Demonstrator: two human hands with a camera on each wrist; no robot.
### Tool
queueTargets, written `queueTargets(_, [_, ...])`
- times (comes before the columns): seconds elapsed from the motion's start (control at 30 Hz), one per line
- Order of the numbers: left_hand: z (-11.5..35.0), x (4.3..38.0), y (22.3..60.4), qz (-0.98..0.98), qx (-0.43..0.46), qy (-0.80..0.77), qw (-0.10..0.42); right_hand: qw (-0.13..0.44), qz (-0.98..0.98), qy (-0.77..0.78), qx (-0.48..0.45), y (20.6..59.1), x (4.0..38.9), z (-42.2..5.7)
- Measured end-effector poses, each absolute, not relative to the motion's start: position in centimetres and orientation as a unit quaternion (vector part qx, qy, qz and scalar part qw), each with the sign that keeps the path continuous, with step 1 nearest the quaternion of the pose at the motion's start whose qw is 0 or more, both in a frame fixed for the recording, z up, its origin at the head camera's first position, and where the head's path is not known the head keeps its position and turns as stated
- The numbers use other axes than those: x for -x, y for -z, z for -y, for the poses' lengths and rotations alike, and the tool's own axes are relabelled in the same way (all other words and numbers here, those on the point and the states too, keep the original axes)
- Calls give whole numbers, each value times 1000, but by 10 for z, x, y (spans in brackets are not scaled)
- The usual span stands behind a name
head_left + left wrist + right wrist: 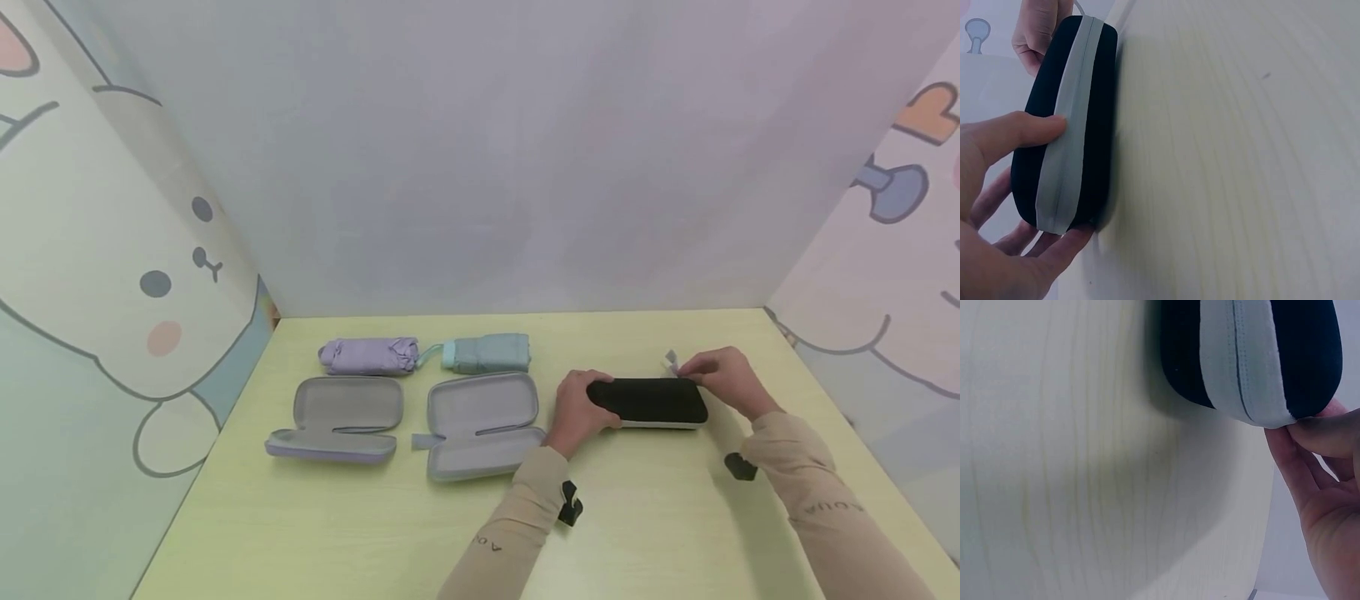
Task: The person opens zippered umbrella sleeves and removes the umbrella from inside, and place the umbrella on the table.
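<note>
A black hard-shell zip case (648, 402) with a pale zipper band lies closed at the right of the table. My left hand (579, 410) grips its left end; in the left wrist view the thumb (1047, 129) presses the band and the other fingers curl under the end. At the back right corner my right hand (723, 379) pinches the edge of the case, beside a small grey tab (671, 361) that sticks up. The right wrist view has thumb and forefinger meeting at the end of the zipper band (1244, 362); any zipper pull between them is hidden.
Two open grey-lined cases (348, 404) (483, 408) lie left of my left hand. Behind them are a folded purple umbrella (369, 356) and a folded blue-green umbrella (491, 353) with a strap. Panels with cartoon prints stand around the table (337, 533).
</note>
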State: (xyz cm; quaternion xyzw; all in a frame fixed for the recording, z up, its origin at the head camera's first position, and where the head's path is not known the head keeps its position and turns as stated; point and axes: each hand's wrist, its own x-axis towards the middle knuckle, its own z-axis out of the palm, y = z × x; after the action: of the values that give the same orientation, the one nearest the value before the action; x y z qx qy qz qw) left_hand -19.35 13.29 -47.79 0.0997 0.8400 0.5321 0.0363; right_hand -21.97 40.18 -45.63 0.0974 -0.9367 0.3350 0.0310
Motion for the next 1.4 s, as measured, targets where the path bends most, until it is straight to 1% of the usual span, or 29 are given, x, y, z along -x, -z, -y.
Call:
queueTargets(0.1, [-133,193,478,-841,-95,-531,41,48,946,-304,-102,457,219,-401])
queueTargets(0.2, [-133,193,478,-840,-95,-533,40,53,952,-285,-98,459,218,-402])
queueTargets(0.83, [-131,193,477,-840,-96,-533,37,26,950,-309,-43,459,208,-403])
queueTargets(1.07, [-131,192,475,-837,-87,-539,43,48,947,-315,-38,461,203,-405])
queueTargets(1.23, [-131,192,474,-837,-80,-539,47,45,945,-322,-27,460,200,-404])
queueTargets(1.4, [-131,191,475,-838,-78,-537,49,60,946,-317,-27,459,196,-404])
